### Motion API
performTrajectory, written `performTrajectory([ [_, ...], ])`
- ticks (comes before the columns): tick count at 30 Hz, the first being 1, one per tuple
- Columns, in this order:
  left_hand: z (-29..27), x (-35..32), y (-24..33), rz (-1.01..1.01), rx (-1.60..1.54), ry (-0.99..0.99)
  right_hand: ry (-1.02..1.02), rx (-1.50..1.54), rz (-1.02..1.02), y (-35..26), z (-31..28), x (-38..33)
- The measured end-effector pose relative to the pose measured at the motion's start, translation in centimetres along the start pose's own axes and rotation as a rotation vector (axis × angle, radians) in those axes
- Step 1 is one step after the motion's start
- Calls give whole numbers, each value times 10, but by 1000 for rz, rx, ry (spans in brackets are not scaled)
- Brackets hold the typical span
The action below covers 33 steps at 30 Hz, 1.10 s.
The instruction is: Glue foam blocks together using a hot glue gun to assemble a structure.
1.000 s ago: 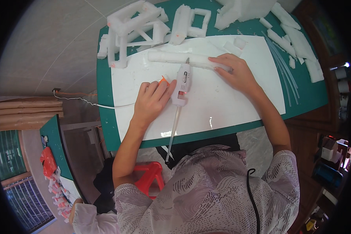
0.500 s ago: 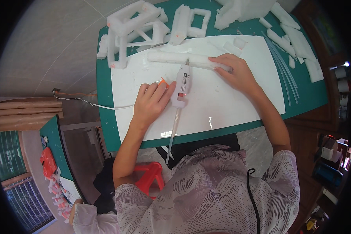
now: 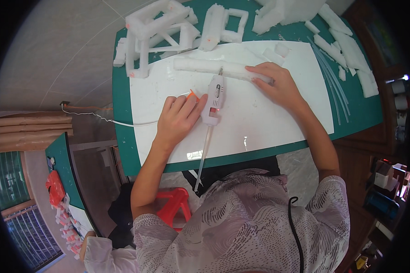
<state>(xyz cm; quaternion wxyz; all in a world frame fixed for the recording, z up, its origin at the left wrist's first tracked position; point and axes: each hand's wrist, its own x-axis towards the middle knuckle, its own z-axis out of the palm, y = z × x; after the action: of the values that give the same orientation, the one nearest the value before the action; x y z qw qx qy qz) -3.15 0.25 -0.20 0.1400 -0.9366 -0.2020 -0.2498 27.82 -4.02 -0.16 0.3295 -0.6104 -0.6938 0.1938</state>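
My left hand (image 3: 180, 118) is closed around the handle of a white hot glue gun (image 3: 215, 98), with an orange part (image 3: 192, 95) showing by the fingers. A clear glue stick (image 3: 205, 148) runs out of its back end toward me, past the table edge. The gun's metal tip meets, or nearly meets, the near side of a long white foam bar (image 3: 198, 65); contact is hard to tell. Thumb and fingers of my right hand (image 3: 280, 86) pinch the bar's right end. The bar lies crosswise on a glossy white board (image 3: 264, 118).
White foam frames (image 3: 143, 34) stand at the far left of the green table (image 3: 127, 154). Foam offcuts (image 3: 351, 45) and clear glue sticks (image 3: 330, 79) lie at the right. A white cord (image 3: 123, 123) crosses the left edge. A red stool (image 3: 177, 204) and another person's sleeve (image 3: 102, 255) are lower left.
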Motion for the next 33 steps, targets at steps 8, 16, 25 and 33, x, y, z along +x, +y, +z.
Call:
performTrajectory([
  [8,1,1,0,-17,-25,-23,-14,19,23,-3,-1,1],
  [16,1,1,0,-25,-37,-22,-7,8,25,0,0,1],
  [25,-2,0,-1,-10,-53,-31,16,-13,-25,2,2,0],
  [33,-1,-1,1,-8,-47,-41,21,-6,-37,4,3,1],
])
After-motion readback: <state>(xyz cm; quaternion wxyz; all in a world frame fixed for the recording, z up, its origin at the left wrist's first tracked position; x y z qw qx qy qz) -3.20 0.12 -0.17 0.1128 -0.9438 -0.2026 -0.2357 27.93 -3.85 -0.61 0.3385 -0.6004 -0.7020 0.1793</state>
